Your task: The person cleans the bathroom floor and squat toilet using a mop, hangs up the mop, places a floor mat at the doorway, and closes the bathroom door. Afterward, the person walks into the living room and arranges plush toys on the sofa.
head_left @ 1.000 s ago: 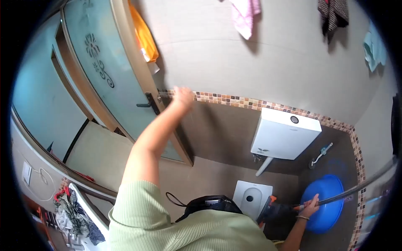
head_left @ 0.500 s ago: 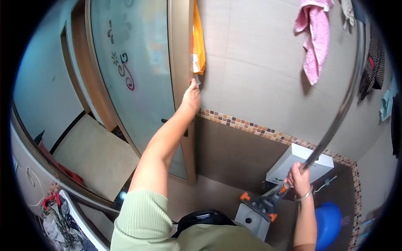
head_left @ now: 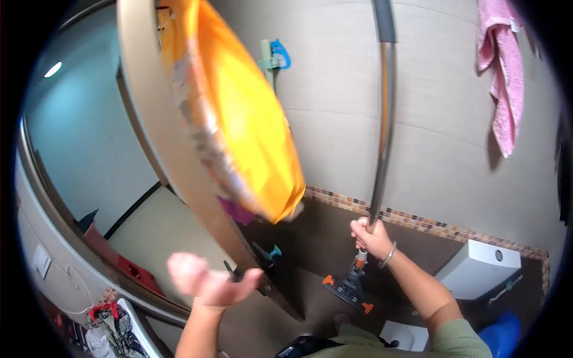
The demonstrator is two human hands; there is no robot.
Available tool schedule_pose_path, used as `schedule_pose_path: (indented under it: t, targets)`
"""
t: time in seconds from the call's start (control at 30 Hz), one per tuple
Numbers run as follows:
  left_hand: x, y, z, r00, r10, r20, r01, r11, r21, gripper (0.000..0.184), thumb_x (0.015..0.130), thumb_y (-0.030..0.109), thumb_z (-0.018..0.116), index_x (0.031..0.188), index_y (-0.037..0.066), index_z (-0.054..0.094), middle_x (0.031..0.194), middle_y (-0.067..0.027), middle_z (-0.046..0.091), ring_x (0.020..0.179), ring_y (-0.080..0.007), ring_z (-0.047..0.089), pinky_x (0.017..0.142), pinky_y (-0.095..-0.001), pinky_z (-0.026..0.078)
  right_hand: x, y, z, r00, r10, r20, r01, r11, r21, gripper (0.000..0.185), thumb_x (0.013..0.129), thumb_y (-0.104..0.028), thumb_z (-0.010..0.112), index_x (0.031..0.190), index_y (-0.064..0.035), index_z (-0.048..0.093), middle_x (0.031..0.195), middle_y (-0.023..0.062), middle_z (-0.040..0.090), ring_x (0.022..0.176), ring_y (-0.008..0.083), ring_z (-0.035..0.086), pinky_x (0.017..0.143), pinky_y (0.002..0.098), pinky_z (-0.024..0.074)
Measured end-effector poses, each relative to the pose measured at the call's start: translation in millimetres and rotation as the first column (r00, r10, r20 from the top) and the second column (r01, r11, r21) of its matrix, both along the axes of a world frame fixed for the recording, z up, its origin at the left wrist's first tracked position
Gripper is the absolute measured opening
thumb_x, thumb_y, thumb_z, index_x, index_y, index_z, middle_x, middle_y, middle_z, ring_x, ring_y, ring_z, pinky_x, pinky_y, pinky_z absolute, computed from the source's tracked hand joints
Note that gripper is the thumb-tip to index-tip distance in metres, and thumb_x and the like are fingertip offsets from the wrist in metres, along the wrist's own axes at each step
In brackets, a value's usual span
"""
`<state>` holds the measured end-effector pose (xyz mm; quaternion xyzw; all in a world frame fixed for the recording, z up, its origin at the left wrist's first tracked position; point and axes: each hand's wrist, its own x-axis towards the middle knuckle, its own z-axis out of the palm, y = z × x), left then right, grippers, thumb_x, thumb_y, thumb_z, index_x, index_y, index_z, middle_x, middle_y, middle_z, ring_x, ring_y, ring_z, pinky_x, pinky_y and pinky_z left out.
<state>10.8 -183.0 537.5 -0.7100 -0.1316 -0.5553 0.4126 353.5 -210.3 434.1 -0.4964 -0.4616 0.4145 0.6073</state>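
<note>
My right hand (head_left: 375, 240) is wrapped round the lower pole of a long-handled mop (head_left: 385, 113). The pole stands nearly upright, its dark grip at the top of the view. Below the hand, the black mop head (head_left: 347, 293) with orange ends is close to the floor. My left hand (head_left: 212, 285) is raised at the lower left, slightly blurred, palm up with thumb apart and nothing in it. It is nearest the door's edge (head_left: 179, 167) and dark handle. A yellow-orange bag (head_left: 250, 119) hangs from the door above it.
A pink towel (head_left: 504, 77) hangs on the tiled wall at the right. Below are a white cistern (head_left: 477, 268), a blue basin (head_left: 501, 335) and a white floor fixture (head_left: 406, 335). Clothes (head_left: 110, 331) lie in a white tub at the lower left.
The door has swung, bringing the yellow bag nearer and showing its broad side. My left hand has dropped from beside the bag and opened. My right hand and the mop have shifted left.
</note>
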Motion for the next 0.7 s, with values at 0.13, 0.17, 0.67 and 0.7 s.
schedule_pose_path:
  t: [0.13,0.17,0.67,0.7]
  targets:
    - [-24,-3,35,0.795,-0.093,0.6,0.42,0.797,-0.433,0.102,0.062,0.058,0.072,0.133,0.001,0.026,0.137,-0.0136,0.031,0.124,-0.0255,0.033,0.102,-0.041,0.026,-30,76,25,0.992,0.121,0.022,-0.123,0.987,0.1,0.032,0.09,-0.031,0.055,0.072,-0.0041,0.053,0.052,-0.0018,0.046,0.041,0.0047,0.043,0.042,0.0216,0.0402]
    - [-42,0,23,0.717,-0.103,0.689,0.579,0.64,-0.506,0.095,0.063,0.049,0.075,0.131,0.001,0.029,0.131,-0.013,0.037,0.119,-0.0243,0.038,0.098,-0.0384,0.031,-40,94,32,0.989,0.143,0.041,-0.146,0.985,0.096,0.033,0.09,-0.031,0.055,0.071,-0.0039,0.053,0.051,-0.0018,0.046,0.041,0.0049,0.043,0.041,0.0217,0.0401]
    - [-95,-22,38,0.509,0.157,0.846,0.724,0.453,-0.52,0.057,0.067,0.008,0.07,0.117,-0.001,0.044,0.107,-0.0092,0.057,0.097,-0.0198,0.055,0.087,-0.0309,0.042,-144,347,107,0.932,0.277,0.235,-0.298,0.953,0.054,0.048,0.083,-0.047,0.058,0.074,-0.0009,0.063,0.061,0.0047,0.059,0.041,0.012,0.052,0.042,0.0262,0.0428]
    - [-95,-22,37,0.5,0.18,0.847,0.718,0.461,-0.522,0.057,0.065,0.01,0.071,0.115,-0.001,0.046,0.107,-0.009,0.057,0.098,-0.0196,0.055,0.087,-0.0312,0.041,-147,362,111,0.946,0.214,0.242,-0.237,0.969,0.07,0.048,0.083,-0.049,0.057,0.072,-0.0027,0.064,0.063,0.0055,0.06,0.041,0.0133,0.051,0.042,0.0277,0.0435]
